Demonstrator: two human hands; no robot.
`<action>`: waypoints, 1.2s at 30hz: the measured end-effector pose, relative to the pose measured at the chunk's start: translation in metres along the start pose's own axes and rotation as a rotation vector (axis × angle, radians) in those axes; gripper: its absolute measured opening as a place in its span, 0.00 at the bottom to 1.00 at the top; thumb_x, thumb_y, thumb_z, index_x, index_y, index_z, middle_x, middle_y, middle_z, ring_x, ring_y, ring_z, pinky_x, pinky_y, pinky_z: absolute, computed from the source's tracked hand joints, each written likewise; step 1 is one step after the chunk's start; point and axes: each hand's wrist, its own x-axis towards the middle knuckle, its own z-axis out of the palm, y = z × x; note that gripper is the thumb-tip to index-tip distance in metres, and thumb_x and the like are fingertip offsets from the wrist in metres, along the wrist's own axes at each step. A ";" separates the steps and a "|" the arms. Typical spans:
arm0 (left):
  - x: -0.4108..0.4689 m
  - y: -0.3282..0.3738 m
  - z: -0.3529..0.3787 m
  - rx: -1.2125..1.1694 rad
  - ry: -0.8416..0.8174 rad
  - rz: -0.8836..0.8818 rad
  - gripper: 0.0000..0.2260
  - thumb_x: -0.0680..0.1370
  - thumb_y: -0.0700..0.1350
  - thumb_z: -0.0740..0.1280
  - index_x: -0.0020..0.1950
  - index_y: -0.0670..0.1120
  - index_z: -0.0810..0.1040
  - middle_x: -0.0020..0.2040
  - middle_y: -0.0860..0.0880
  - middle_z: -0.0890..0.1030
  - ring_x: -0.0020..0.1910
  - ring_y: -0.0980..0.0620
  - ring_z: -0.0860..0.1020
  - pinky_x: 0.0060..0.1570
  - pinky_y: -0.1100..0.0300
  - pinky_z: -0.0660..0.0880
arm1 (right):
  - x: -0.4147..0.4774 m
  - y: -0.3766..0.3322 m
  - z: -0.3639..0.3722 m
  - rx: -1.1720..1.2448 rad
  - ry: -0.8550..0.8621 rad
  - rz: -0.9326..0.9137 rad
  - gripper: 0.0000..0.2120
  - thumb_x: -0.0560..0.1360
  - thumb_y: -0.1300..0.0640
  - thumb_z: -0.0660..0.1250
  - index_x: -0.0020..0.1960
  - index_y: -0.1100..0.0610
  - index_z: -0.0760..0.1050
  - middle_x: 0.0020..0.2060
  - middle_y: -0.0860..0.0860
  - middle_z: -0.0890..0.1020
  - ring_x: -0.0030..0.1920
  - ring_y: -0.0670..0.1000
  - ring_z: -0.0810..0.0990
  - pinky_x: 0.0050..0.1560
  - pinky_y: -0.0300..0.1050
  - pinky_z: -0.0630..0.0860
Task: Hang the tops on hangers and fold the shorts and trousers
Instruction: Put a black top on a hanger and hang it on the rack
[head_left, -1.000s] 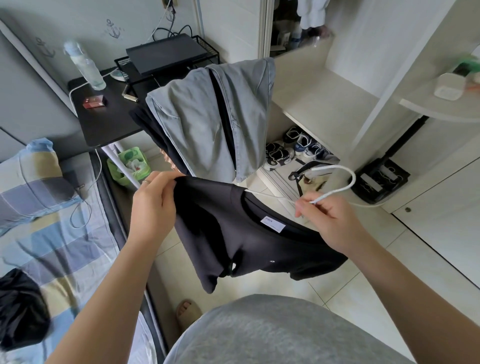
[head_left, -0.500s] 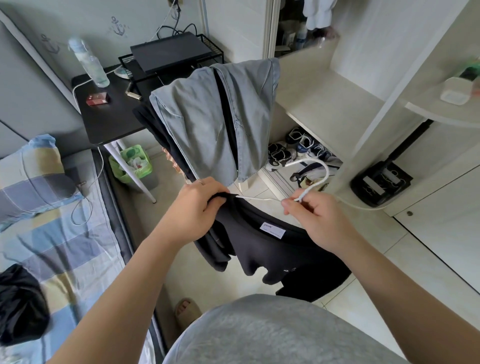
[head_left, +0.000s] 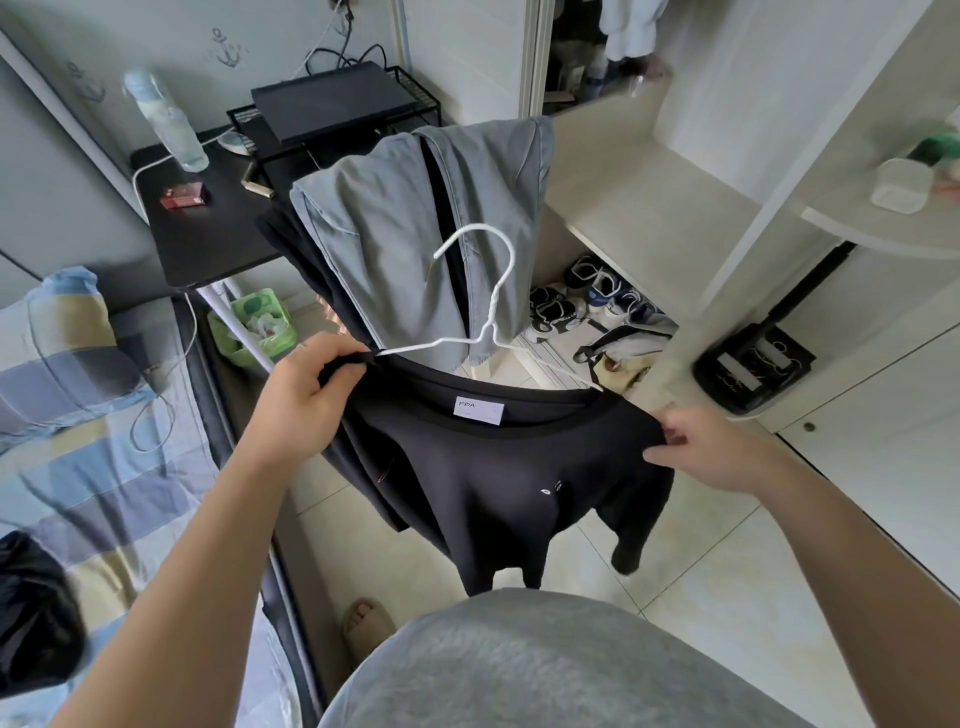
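Note:
A black T-shirt (head_left: 498, 478) with a white neck label hangs spread in front of me on a white wire hanger (head_left: 480, 306). The hanger's arms sit inside the collar and its hook stands up above it. My left hand (head_left: 306, 395) pinches the shirt's left shoulder at the hanger's end. My right hand (head_left: 711, 452) grips the right shoulder of the shirt. Behind, grey-blue trousers (head_left: 415, 234) and a dark garment (head_left: 301, 260) are draped over a chair back.
A black desk (head_left: 208, 239) with a bottle, a red pack and a wire rack stands at the left rear, a green bin (head_left: 254, 327) beneath it. A bed with a striped sheet (head_left: 93, 415) and a black garment (head_left: 31, 613) lies left. An open wardrobe with shoes (head_left: 587, 296) is ahead right.
My right hand let go of the hanger hook and took the shirt's right shoulder. The shirt went from bunched to spread on the hanger, and the hook now stands upright.

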 end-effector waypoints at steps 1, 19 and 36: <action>0.000 0.000 -0.001 -0.003 -0.014 -0.002 0.14 0.80 0.35 0.66 0.51 0.55 0.79 0.47 0.61 0.80 0.50 0.59 0.77 0.56 0.62 0.71 | 0.001 0.000 -0.001 -0.027 0.009 0.013 0.06 0.77 0.63 0.70 0.53 0.60 0.81 0.47 0.60 0.85 0.51 0.61 0.83 0.58 0.61 0.77; -0.003 -0.002 0.004 -0.129 0.041 0.013 0.17 0.80 0.45 0.67 0.49 0.71 0.80 0.48 0.56 0.82 0.53 0.56 0.77 0.58 0.68 0.69 | -0.013 -0.024 -0.004 0.135 0.586 -0.419 0.08 0.74 0.70 0.71 0.44 0.60 0.75 0.54 0.54 0.82 0.57 0.48 0.80 0.63 0.40 0.73; 0.086 0.052 0.109 -0.042 -0.175 0.144 0.08 0.80 0.39 0.69 0.52 0.51 0.84 0.50 0.48 0.83 0.57 0.54 0.77 0.66 0.57 0.69 | -0.049 0.002 -0.027 0.367 0.354 -0.244 0.13 0.81 0.65 0.63 0.43 0.52 0.79 0.32 0.45 0.77 0.35 0.44 0.77 0.38 0.32 0.71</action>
